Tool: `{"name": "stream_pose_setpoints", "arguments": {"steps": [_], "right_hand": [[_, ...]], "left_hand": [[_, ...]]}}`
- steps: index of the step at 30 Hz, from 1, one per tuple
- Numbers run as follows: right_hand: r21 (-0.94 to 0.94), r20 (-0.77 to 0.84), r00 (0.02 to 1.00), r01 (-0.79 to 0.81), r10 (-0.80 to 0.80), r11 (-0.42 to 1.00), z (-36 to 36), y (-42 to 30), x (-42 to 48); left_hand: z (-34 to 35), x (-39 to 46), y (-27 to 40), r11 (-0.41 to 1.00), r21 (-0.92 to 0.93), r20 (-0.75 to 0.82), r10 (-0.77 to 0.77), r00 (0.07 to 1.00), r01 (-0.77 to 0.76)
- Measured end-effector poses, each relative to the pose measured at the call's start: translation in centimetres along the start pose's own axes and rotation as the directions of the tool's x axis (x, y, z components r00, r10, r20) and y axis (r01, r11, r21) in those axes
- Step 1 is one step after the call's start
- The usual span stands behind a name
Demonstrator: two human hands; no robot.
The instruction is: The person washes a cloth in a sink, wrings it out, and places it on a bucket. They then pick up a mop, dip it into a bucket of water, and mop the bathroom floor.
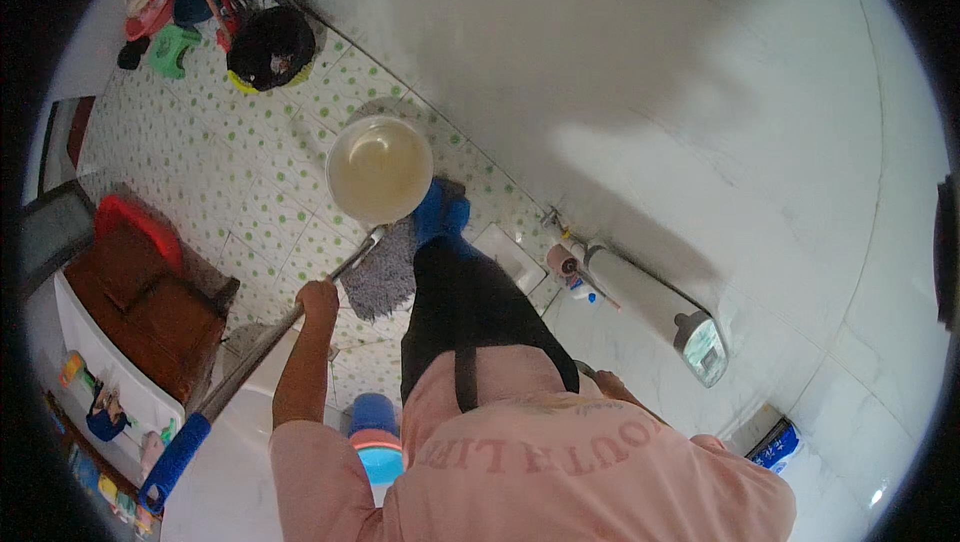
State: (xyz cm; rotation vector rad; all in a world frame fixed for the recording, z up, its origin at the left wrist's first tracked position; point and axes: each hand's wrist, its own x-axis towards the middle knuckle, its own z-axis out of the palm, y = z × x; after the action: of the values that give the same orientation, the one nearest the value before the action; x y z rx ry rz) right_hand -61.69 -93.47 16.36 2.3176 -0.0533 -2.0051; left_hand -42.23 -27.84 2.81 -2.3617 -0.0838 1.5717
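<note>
My left hand (319,298) grips the grey pole of a mop (281,328), whose blue end grip (176,459) slants to the lower left. The shaggy grey mop head (381,275) lies on the tiled floor beside my blue footwear (441,208). Just beyond it stands a pale round bucket (380,170) with cloudy yellowish liquid inside. My right hand (613,384) is by my right hip, partly hidden by my shirt. Whether it holds the greyish thing beside it cannot be made out.
A black-lined bin (270,50) and green stool (172,50) stand at upper left. Along the left are a brown cabinet (154,302) with a white top and a red basin (142,223). Right of my legs are a wall tap (553,219) and a long white fixture (645,287).
</note>
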Motion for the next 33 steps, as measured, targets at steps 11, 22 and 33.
{"name": "stream_pose_setpoints", "arguments": {"steps": [11, 22, 33], "right_hand": [[0.313, 0.043, 0.965, -0.259, 0.259, 0.914, -3.9, -3.3, 2.1], [0.235, 0.277, 0.887, -0.436, 0.370, 0.869, 1.3, -6.7, -1.7], [0.348, 0.312, 0.862, -0.494, 0.399, 0.797, 6.9, -9.7, -2.4]], "left_hand": [[0.1, -0.6, -0.3, 0.999, 0.002, -0.246, 0.051, 0.968, -0.052], [0.1, -0.4, 0.7, 0.997, 0.070, 0.041, 0.037, 0.998, -0.040], [-0.1, 1.1, -1.5, 0.942, 0.268, 0.027, 0.204, 0.979, -0.203]]}}
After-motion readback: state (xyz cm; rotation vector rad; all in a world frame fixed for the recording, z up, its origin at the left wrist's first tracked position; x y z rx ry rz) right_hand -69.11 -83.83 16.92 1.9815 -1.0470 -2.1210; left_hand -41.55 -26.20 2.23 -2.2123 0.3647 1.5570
